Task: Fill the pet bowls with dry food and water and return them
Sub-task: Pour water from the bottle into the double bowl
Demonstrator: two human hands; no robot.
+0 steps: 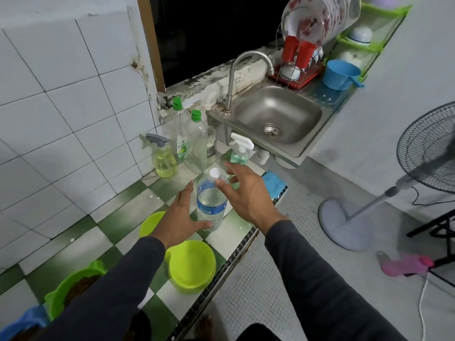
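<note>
A clear water bottle (210, 201) with a blue label and white cap stands upright on the green-and-white checked counter (118, 217). My left hand (181, 217) is just left of it, fingers straight, thumb at the bottle's base. My right hand (245, 191) hovers at the bottle's right, fingers spread, thumb close to the neck. Neither hand grips it. An empty lime bowl (192, 267) sits near the counter's front edge. A second lime bowl (150, 223) is partly hidden behind my left arm. A green eared bowl (73, 284) holds brown dry food. A blue bowl (24, 321) shows at the bottom left.
Spray bottles (163, 158) and dish-soap bottles (189, 141) stand against the tiled wall behind the water bottle. A steel sink (278, 119) with a tap (246, 60) lies beyond, then a dish rack (302, 50) and blue scoop (341, 75). A blue cloth (274, 184) and floor fan (428, 153) are on the right.
</note>
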